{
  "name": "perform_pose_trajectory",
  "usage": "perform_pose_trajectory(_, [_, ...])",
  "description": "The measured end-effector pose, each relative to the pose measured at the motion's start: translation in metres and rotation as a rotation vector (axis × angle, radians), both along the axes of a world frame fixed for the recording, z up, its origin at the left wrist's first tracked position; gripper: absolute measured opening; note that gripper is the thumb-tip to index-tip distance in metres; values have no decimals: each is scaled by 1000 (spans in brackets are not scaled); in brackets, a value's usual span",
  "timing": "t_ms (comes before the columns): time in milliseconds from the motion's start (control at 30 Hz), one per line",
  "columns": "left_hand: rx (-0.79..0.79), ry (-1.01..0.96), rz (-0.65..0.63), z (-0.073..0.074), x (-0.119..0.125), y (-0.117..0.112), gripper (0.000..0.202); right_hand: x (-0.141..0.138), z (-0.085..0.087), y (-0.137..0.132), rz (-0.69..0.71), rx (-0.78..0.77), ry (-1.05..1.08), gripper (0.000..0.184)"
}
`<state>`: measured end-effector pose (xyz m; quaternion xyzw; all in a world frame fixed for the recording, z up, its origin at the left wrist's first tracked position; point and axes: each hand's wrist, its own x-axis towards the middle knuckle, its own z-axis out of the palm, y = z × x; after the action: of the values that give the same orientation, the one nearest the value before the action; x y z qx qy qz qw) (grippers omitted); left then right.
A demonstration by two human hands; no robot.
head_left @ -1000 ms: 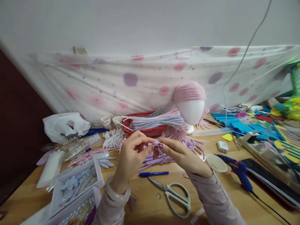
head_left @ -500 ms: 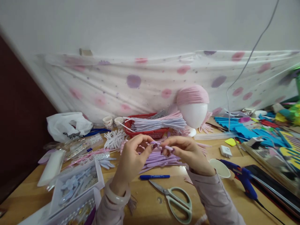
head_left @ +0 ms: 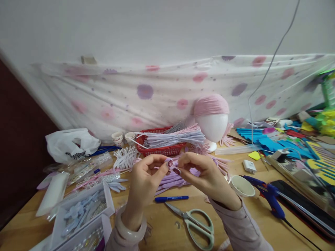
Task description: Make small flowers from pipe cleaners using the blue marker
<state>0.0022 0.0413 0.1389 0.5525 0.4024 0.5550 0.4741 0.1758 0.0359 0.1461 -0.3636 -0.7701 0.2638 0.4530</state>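
Note:
My left hand (head_left: 146, 179) and my right hand (head_left: 205, 176) meet in the middle of the view, above the table. Their fingertips are pinched on a small lilac pipe cleaner (head_left: 175, 161); most of it is hidden by the fingers. Beneath them lies a pile of lilac pipe cleaners (head_left: 167, 184). A blue marker pen (head_left: 171, 198) lies nearer to me, and below it are scissors (head_left: 187, 215) with pale green handles, blades slightly apart. A white bangle (head_left: 131, 226) is round my left wrist.
Behind my hands, a red basket (head_left: 162, 151) holds bundled pipe cleaners, beside a white mannequin head (head_left: 213, 127) with a pink wrap. Open white boxes (head_left: 108, 198) stand left. A blue glue gun (head_left: 273, 197), a white bowl (head_left: 243, 186) and a power strip (head_left: 285, 170) are right.
My right fingertips have come in closer to my left ones, and the lilac piece is now more covered. The whole view has shifted slightly.

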Motion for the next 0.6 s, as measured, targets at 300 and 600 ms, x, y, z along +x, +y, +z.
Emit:
perform_pose_trajectory(300, [-154, -203, -128, -6, -5, 8, 21, -2, 0, -2, -71, 67, -34, 9])
perform_pose_trajectory(600, [127, -122, 28, -8, 10, 3, 8, -17, -7, -10, -323, 251, -76, 17])
